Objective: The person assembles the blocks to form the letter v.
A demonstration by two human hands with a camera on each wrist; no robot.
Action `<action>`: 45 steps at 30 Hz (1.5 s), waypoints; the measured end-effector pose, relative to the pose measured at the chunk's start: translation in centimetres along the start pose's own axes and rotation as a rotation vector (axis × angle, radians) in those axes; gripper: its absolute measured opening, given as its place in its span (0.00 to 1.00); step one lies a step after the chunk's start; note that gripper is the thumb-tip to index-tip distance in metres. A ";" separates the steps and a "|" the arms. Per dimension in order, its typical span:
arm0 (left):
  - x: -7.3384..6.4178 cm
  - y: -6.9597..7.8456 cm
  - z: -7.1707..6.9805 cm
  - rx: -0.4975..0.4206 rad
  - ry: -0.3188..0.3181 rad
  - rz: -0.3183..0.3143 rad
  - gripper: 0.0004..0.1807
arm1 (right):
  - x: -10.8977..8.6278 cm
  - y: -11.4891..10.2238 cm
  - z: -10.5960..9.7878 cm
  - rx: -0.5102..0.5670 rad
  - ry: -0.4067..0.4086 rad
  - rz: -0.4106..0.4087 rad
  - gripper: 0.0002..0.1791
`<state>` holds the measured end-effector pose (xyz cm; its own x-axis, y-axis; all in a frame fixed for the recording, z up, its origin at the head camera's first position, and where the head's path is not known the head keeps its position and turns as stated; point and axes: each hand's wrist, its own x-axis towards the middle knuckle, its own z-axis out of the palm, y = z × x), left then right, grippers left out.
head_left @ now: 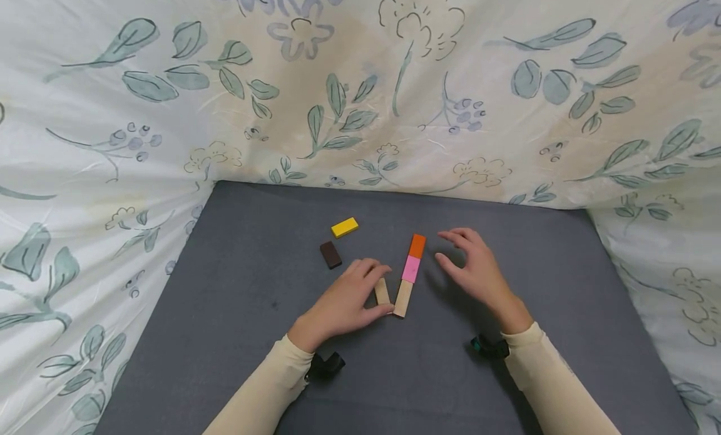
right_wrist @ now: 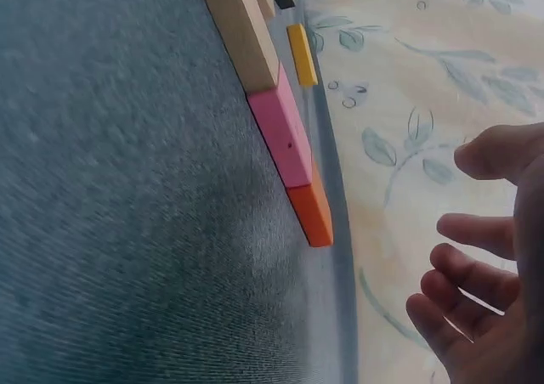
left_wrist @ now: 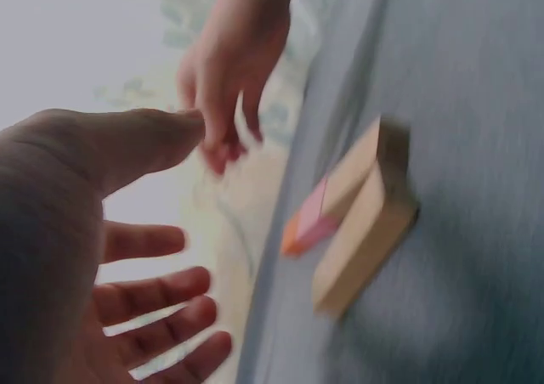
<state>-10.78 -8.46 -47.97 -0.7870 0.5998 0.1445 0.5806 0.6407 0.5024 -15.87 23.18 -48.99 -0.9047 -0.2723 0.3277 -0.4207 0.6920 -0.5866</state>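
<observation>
Both hands are released. The left hand (head_left: 345, 300) is held low over the tabletop (head_left: 253, 253), its thumb and fingers parted on either side of the second wooden block (head_left: 382, 291) as seen from the head. The left wrist view shows the fingers spread and standing off from that block. The right hand (head_left: 479, 272) is to the right of the row, near the orange block (head_left: 417, 246) but apart from it, its fingers loosely extended and the thumb set away from them.

Three blocks lie end to end in a straight row, touching: the orange block at the far end, the pink block (head_left: 411, 269) in the middle and the first wooden block (head_left: 402, 298) nearest the person. The pink block bears a small dark spot on one face, noted in the right wrist view. The second wooden block lies just left of the first, set at an angle so that the pair forms a narrow V. Their near ends come together; contact there cannot be confirmed.

Beyond the left hand lie a dark brown block (head_left: 330, 255) and, farther back, a yellow block (head_left: 345, 227), near each other but separate.

A floral cloth (head_left: 349, 134) hangs behind the tabletop and along its sides. Both arms are in cream sleeves (head_left: 265, 385), with a black device (head_left: 325, 366) at each wrist.
</observation>
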 end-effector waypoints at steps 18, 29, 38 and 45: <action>-2.5 -6.2 -3.0 -0.054 0.249 -0.196 0.45 | -3.1 -4.3 0.4 -0.120 -0.097 -0.075 0.29; -1.6 -9.5 -3.0 -0.130 0.224 -0.274 0.48 | -4.8 -6.4 1.3 -0.107 -0.120 -0.179 0.28; -1.0 -11.0 -3.6 -0.168 0.201 -0.325 0.47 | -5.8 -7.9 2.6 -0.147 -0.166 -0.240 0.24; -0.7 -11.8 -2.9 -0.142 0.146 -0.355 0.47 | -6.6 -8.9 4.4 -0.165 -0.228 -0.291 0.21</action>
<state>-17.71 -17.79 -51.51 -0.9606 0.2725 0.0553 0.2410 0.7168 0.6543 -6.44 15.91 -49.16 -0.7491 -0.6007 0.2792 -0.6616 0.6572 -0.3610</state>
